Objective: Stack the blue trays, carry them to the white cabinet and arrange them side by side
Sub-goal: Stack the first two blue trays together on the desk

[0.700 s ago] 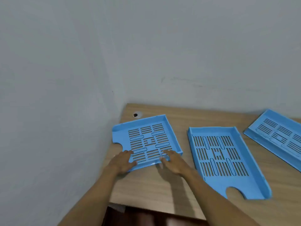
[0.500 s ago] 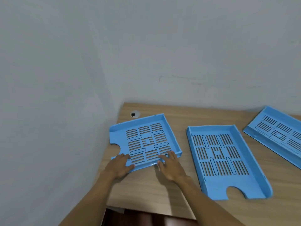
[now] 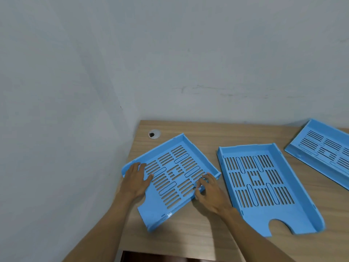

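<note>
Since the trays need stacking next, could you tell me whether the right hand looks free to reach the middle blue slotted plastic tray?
Probably yes: the right hand rests on the left tray, and only bare wooden desk separates it from the middle blue slotted plastic tray.

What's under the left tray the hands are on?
Through the slots of the left tray, only the wooden desk shows. The left hand and right hand cover parts of it, so what lies beneath those parts cannot be seen.

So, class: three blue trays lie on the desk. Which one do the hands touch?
The leftmost tray, turned askew near the wall corner. The left hand and right hand rest on it; the middle tray and right tray lie untouched.
</note>
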Demonstrator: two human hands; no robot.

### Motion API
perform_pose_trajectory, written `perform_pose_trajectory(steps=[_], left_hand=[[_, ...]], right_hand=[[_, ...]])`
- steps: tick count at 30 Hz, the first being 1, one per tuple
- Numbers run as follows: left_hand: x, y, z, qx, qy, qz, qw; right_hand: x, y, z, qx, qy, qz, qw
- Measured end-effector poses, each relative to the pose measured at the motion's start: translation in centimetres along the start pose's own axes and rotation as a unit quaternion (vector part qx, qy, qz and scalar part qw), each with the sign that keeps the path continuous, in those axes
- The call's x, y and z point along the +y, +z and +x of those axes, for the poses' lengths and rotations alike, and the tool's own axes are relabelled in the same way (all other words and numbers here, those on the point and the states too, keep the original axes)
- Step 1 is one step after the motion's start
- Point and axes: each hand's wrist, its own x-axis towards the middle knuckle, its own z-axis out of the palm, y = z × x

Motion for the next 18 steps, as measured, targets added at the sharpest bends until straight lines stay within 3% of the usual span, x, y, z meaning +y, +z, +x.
perform_pose_trajectory(steps=[5,9,14,18], left_hand=[[-0.9,0.2,1.5,0.005,-0.008,0.027,1.000],[-1.7,1.2,2.1,-0.050,-0.050,0.016,0.997],[-2.6,1.7,-0.1,-0.123,-0.105,-0.112,0.981],[-3.1,2.2,-2.3,-0.106,-0.119,-0.171,0.972]], right_hand=[[1.5,-0.9,1.6,-0.046,-0.035,-0.024,0.998],[2.6,-0.7,3.2,-0.094,-0.053,-0.046,0.993],[2.8,1.0,2.3,-0.029,-0.044,-0.060,0.997],[1.6,3.0,-1.1,0.046,0.093,0.123,0.987]])
